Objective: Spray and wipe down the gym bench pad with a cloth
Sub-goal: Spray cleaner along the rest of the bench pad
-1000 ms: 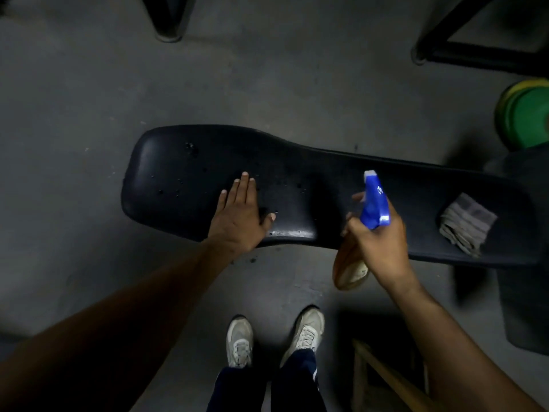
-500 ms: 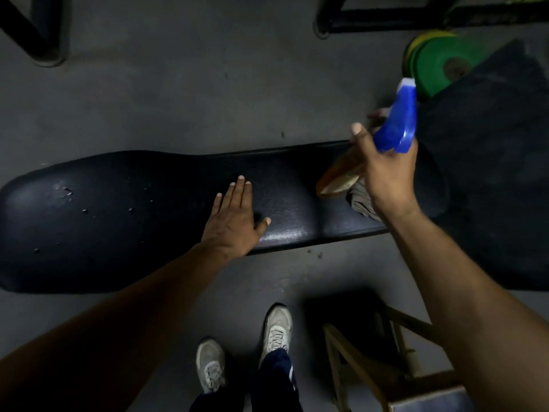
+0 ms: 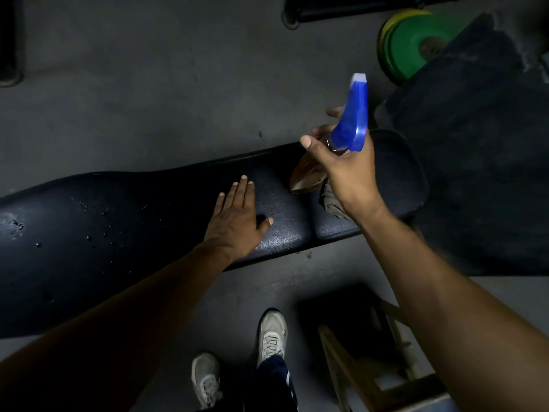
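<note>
now: left hand (image 3: pixel 237 221) lies flat, fingers straight, steadying the pad (image 3: pixel 148 221). right hand (image 3: pixel 344 171) grips the bottle (image 3: pixel 353 120), nozzle raised; cloth (image 3: pixel 331 200) waits on the pad beneath my wrist.

A bench pad (image 3: pixel 148 227) runs across the frame's middle. The left hand (image 3: pixel 234 224) rests flat on it at centre. Right of that, the right hand (image 3: pixel 347 171) holds a spray bottle (image 3: pixel 350 120) above a cloth (image 3: pixel 329 200) lying on the pad. Weight plates (image 3: pixel 416 46) sit upper right; shoes (image 3: pixel 271 337) stand at the bottom.

The black bench pad (image 3: pixel 148 233) is long and has water drops. A grey folded cloth (image 3: pixel 331 202) lies on its right part. The spray bottle (image 3: pixel 350 120) has a blue head.
</note>
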Available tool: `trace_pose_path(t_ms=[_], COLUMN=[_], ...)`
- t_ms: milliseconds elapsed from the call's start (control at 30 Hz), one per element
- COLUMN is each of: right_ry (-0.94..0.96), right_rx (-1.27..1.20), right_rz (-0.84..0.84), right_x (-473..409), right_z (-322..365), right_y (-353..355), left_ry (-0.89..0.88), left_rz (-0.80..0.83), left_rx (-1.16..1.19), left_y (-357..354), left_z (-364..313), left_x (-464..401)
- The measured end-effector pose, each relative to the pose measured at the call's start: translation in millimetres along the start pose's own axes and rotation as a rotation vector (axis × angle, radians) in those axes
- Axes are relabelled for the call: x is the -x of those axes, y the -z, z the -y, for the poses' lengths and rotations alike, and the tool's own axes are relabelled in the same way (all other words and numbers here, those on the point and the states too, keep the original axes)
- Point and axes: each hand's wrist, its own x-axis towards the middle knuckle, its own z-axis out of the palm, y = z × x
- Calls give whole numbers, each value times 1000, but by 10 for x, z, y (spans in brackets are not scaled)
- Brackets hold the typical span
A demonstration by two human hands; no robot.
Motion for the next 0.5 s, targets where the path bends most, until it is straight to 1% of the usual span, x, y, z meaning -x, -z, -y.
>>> trace_pose_path(t_ms=[300, 500], right_ry=[-8, -22], right_rx=[17, 124], right_rz=[33, 28], right_x=[-5, -10], right_z=[-97, -118], right_y=[74, 121], left_ry=[0, 23], left_rz=[-9, -4], left_rx=[-11, -30], left_y=[-35, -138], left_z=[10, 75], left_x=[-35, -26])
